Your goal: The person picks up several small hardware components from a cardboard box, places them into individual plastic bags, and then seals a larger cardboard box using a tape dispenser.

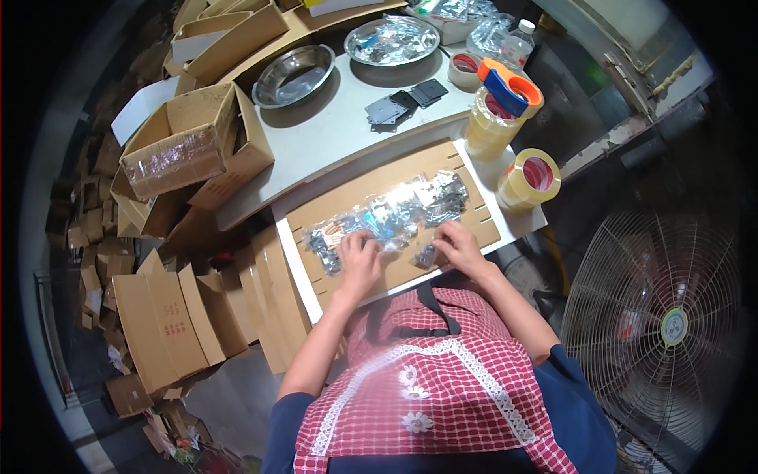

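A row of clear plastic bags (395,209) filled with small metal and dark parts lies across a brown cardboard sheet (347,193) in front of me. My right hand (459,246) pinches the edge of a small clear bag (425,255) with dark pieces inside, at the near side of the row. Curled at the row's near left is my left hand (361,259), its fingertips closed against the plastic. What those fingertips hold is too small to make out. Glare on the plastic blurs the contents.
Beyond the sheet stand two steel bowls (294,77), one holding bagged parts, and several dark flat plates (392,109). Rolls of clear tape (529,180) and an orange-and-blue tape dispenser (509,88) are at the right. Cardboard boxes (185,150) crowd the left; a fan (655,324) stands right.
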`<state>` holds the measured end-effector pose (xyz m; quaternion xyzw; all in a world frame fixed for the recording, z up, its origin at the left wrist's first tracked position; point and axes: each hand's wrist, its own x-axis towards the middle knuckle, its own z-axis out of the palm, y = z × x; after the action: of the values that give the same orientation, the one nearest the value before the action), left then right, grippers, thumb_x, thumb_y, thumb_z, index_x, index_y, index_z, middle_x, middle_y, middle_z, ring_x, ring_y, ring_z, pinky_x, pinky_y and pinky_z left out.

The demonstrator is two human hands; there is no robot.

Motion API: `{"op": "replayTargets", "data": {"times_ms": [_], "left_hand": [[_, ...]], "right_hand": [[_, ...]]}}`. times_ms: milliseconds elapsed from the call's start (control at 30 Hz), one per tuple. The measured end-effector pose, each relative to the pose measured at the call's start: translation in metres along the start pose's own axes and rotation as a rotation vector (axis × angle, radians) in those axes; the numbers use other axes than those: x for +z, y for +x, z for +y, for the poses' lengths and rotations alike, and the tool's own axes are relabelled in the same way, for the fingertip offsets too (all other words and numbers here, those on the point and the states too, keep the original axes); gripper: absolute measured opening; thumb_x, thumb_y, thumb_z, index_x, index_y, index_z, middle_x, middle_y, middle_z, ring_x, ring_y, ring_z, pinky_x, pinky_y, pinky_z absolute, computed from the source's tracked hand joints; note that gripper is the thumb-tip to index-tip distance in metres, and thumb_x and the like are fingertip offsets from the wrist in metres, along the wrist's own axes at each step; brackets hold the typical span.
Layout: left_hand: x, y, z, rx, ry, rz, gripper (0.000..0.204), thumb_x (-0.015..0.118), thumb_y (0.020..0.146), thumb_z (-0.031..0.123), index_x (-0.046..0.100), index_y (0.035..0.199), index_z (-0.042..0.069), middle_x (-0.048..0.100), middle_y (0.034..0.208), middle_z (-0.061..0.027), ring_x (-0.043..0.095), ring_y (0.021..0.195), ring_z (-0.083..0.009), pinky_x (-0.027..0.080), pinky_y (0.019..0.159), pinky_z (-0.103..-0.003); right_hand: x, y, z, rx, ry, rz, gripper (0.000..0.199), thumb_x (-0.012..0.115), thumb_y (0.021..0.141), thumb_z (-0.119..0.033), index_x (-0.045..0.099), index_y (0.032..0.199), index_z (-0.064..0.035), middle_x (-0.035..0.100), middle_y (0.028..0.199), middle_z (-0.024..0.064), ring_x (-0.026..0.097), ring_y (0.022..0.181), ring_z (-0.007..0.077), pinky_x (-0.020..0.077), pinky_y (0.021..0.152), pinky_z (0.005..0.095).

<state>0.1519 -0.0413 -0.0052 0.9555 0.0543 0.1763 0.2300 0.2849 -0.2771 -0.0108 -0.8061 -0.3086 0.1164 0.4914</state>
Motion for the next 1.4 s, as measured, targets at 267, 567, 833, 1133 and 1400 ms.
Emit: {"op": "replayTargets", "data": {"times_ms": [267, 567, 833, 1133, 1400], "left_hand": [[0.008, 0.028, 0.014, -0.121, 0.045, 0.093, 0.023, 0.07, 0.077, 0.013, 0.061, 0.095, 0.002, 0.053, 0.118, -0.0151, 0.044, 0.116, -0.0364, 0.031, 0.1, -0.05], [-0.029, -0.033, -0.003, 0.392, 0.126, -0.412, 0.039, 0.072, 0.077, 0.01, 0.058, 0.114, 0.006, 0.055, 0.116, -0.0131, 0.056, 0.103, -0.0294, 0.052, 0.082, -0.038], [-0.024, -0.053, -0.013, 0.292, 0.157, -0.347, 0.056, 0.071, 0.084, 0.025, 0.051, 0.131, 0.001, 0.053, 0.126, -0.015, 0.055, 0.112, -0.0314, 0.047, 0.095, -0.04], [-0.002, -0.058, -0.014, 0.374, 0.369, -0.287, 0.045, 0.065, 0.085, 0.023, 0.058, 0.12, -0.005, 0.06, 0.116, -0.0169, 0.061, 0.102, -0.0303, 0.053, 0.084, -0.036], [0.005, -0.059, -0.017, 0.438, 0.365, -0.217, 0.035, 0.06, 0.081, 0.013, 0.061, 0.109, -0.008, 0.06, 0.101, -0.0167, 0.06, 0.087, -0.0252, 0.054, 0.075, -0.031]], "right_hand": [[-0.005, 0.038, 0.022, 0.023, -0.243, 0.31, 0.027, 0.076, 0.082, -0.02, 0.055, 0.082, -0.0028, 0.056, 0.08, 0.0124, 0.057, 0.079, 0.0328, 0.046, 0.071, 0.0422], [-0.009, -0.004, -0.001, -0.293, -0.441, 0.024, 0.021, 0.073, 0.083, -0.017, 0.058, 0.089, -0.0036, 0.058, 0.092, 0.0135, 0.058, 0.087, 0.0328, 0.0466, 0.077, 0.0418], [-0.004, 0.014, 0.002, -0.276, -0.552, -0.106, 0.049, 0.073, 0.08, -0.015, 0.055, 0.123, -0.0012, 0.054, 0.125, 0.0178, 0.055, 0.114, 0.0349, 0.0443, 0.098, 0.0429], [-0.008, 0.034, -0.002, -0.571, -0.67, -0.405, 0.036, 0.066, 0.065, -0.005, 0.061, 0.101, -0.0063, 0.062, 0.089, 0.0077, 0.061, 0.092, 0.0277, 0.0452, 0.093, 0.0393], [-0.044, 0.126, -0.026, -0.456, -0.572, -0.125, 0.041, 0.06, 0.069, 0.002, 0.067, 0.107, -0.0108, 0.063, 0.087, 0.0078, 0.059, 0.093, 0.0302, 0.0407, 0.099, 0.047]]}}
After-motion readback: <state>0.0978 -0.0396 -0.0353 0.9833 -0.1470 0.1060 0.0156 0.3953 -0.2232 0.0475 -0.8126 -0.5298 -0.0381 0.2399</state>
